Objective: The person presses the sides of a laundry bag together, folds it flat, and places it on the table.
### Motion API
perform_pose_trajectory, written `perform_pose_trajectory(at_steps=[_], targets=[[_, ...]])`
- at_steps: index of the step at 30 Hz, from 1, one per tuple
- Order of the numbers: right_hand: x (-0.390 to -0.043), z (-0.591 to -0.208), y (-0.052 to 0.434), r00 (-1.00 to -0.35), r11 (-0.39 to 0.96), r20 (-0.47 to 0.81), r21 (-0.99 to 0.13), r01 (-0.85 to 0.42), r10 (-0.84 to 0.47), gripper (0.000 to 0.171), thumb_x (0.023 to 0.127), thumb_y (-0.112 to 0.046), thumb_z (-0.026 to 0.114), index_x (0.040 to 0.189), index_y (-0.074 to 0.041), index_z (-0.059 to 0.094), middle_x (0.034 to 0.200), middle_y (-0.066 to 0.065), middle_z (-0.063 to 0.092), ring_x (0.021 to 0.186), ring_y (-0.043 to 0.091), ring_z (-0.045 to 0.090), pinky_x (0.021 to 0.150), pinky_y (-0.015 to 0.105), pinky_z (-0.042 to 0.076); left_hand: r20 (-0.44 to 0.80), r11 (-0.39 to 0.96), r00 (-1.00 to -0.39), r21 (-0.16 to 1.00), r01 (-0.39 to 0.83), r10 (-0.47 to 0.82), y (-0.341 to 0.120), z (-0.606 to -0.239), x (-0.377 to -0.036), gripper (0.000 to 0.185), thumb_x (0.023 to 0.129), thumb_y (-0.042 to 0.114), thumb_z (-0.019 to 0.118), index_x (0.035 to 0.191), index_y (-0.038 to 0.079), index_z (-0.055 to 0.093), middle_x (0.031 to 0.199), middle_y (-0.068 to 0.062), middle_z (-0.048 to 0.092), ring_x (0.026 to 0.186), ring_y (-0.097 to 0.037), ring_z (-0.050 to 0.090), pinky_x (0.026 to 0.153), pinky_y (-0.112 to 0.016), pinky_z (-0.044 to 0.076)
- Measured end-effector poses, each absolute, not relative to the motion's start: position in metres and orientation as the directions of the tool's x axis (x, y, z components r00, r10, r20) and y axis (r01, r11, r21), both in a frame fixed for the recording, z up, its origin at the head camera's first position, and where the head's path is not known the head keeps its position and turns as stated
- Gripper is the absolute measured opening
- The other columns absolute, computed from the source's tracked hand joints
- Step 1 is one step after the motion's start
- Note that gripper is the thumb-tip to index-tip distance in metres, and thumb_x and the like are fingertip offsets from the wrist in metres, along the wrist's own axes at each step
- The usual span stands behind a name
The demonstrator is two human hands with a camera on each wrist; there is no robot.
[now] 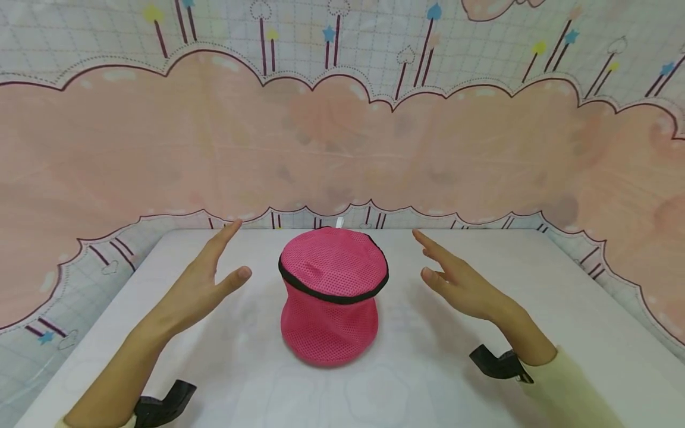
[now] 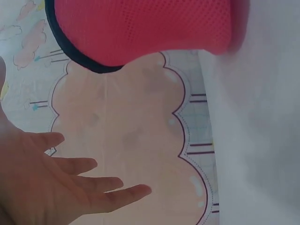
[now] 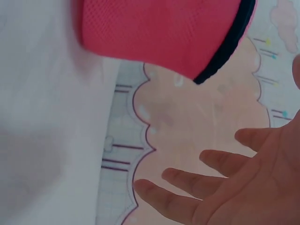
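Observation:
A pink mesh bag [image 1: 334, 327] with a round lid edged in black trim stands upright on the white table, in the middle of the head view. To its left, my left hand [image 1: 206, 288] is held in the air with fingers extended and thumb apart. My right hand [image 1: 462, 285] mirrors it on the other side, palm toward the bag. Both wrist views show spread fingers with nothing in them and a gap to the pink mesh [image 2: 150, 28]. Seen from the right wrist, the black trim [image 3: 227, 44] runs along the bag's upper edge.
The white table [image 1: 471, 380] extends around the bag. Behind it and along its sides hangs a cloth [image 1: 342, 142] printed with peach cloud shapes and candle-like lines. A black strap [image 1: 163, 407] sits on the left wrist, another [image 1: 500, 362] on the right. A small white tab [image 1: 339, 222] sticks up behind the lid.

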State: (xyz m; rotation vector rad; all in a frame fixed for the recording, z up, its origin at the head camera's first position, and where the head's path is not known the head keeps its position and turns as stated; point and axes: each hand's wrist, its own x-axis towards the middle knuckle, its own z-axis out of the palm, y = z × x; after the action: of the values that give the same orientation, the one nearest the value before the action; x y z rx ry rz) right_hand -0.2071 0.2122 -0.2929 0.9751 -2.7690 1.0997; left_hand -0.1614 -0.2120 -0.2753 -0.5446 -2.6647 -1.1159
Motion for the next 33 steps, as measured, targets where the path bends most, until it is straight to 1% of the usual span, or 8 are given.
perform_pose_trajectory(at_steps=[5, 7, 13, 19, 23, 25, 29, 33], targets=[[-0.206, -0.292, 0.199, -0.812, 0.458, 0.169, -0.754, -0.471, -0.558, 0.055, 0.104, -0.033, 0.036, 0.154, -0.033, 0.011, 0.157, 0.001, 0.019, 0.136, 0.034, 0.033, 0.1, 0.052, 0.039, 0.287, 0.615, -0.921, 0.686, 0.389, 0.264, -0.2, -0.272, -0.164, 0.083, 0.091, 0.047, 0.058, 0.155, 0.03, 0.006, 0.159, -0.01, 0.009, 0.137, -0.045, 0.021, 0.092, -0.065, 0.039], [-0.206, -0.291, 0.194, -0.808, 0.417, 0.154, -0.793, -0.444, -0.568, 0.053, 0.105, -0.033, 0.032, 0.154, -0.034, 0.01, 0.157, 0.001, 0.018, 0.136, 0.034, 0.033, 0.1, 0.051, 0.04, 0.286, 0.603, -0.918, 0.692, 0.396, 0.274, -0.197, -0.271, -0.167, 0.082, 0.092, 0.045, 0.057, 0.155, 0.031, 0.007, 0.159, -0.007, 0.01, 0.135, -0.045, 0.025, 0.091, -0.062, 0.042], [-0.209, -0.281, 0.183, -0.796, 0.345, 0.143, -0.845, -0.408, -0.589, 0.054, 0.105, -0.041, 0.028, 0.154, -0.033, 0.008, 0.158, 0.005, 0.013, 0.136, 0.038, 0.031, 0.099, 0.058, 0.037, 0.298, 0.57, -0.914, 0.715, 0.405, 0.275, -0.193, -0.264, -0.171, 0.076, 0.094, 0.041, 0.055, 0.154, 0.032, 0.01, 0.158, -0.003, 0.013, 0.134, -0.043, 0.029, 0.092, -0.063, 0.041], [-0.21, -0.284, 0.176, -0.819, 0.344, 0.097, -0.875, -0.341, -0.565, 0.054, 0.105, -0.041, 0.027, 0.154, -0.03, 0.01, 0.157, 0.007, 0.014, 0.134, 0.04, 0.033, 0.097, 0.053, 0.041, 0.271, 0.521, -0.921, 0.763, 0.383, 0.28, -0.183, -0.263, -0.17, 0.071, 0.095, 0.041, 0.052, 0.154, 0.035, 0.012, 0.158, 0.0, 0.013, 0.135, -0.039, 0.029, 0.092, -0.065, 0.038], [-0.211, -0.285, 0.173, -0.837, 0.326, 0.099, -0.891, -0.315, -0.538, 0.052, 0.105, -0.039, 0.024, 0.154, -0.026, 0.014, 0.156, 0.01, 0.019, 0.129, 0.041, 0.039, 0.093, 0.05, 0.047, 0.26, 0.515, -0.925, 0.772, 0.372, 0.279, -0.179, -0.27, -0.168, 0.071, 0.095, 0.041, 0.052, 0.154, 0.032, 0.013, 0.158, 0.0, 0.015, 0.133, -0.037, 0.033, 0.091, -0.064, 0.04], [-0.211, -0.284, 0.172, -0.839, 0.304, 0.115, -0.899, -0.316, -0.532, 0.051, 0.105, -0.038, 0.023, 0.154, -0.024, 0.016, 0.154, 0.012, 0.021, 0.127, 0.042, 0.041, 0.09, 0.05, 0.048, 0.26, 0.499, -0.928, 0.787, 0.364, 0.266, -0.179, -0.273, -0.168, 0.071, 0.096, 0.041, 0.053, 0.154, 0.03, 0.014, 0.157, -0.003, 0.018, 0.13, -0.036, 0.037, 0.09, -0.059, 0.044], [-0.212, -0.285, 0.168, -0.839, 0.258, 0.135, -0.915, -0.31, -0.527, 0.051, 0.105, -0.035, 0.024, 0.154, -0.019, 0.018, 0.153, 0.015, 0.024, 0.123, 0.042, 0.045, 0.086, 0.049, 0.051, 0.253, 0.379, -0.934, 0.862, 0.337, 0.254, -0.177, -0.276, -0.169, 0.07, 0.097, 0.038, 0.052, 0.154, 0.024, 0.015, 0.155, -0.013, 0.02, 0.123, -0.038, 0.044, 0.082, -0.048, 0.052], [-0.212, -0.291, 0.163, -0.841, 0.227, 0.126, -0.932, -0.281, -0.527, 0.053, 0.105, -0.036, 0.025, 0.153, -0.015, 0.018, 0.151, 0.018, 0.025, 0.121, 0.042, 0.047, 0.084, 0.047, 0.052, 0.212, 0.25, -0.939, 0.926, 0.281, 0.273, -0.174, -0.278, -0.171, 0.069, 0.098, 0.034, 0.05, 0.154, 0.016, 0.014, 0.153, -0.02, 0.018, 0.121, -0.043, 0.044, 0.078, -0.043, 0.055]])
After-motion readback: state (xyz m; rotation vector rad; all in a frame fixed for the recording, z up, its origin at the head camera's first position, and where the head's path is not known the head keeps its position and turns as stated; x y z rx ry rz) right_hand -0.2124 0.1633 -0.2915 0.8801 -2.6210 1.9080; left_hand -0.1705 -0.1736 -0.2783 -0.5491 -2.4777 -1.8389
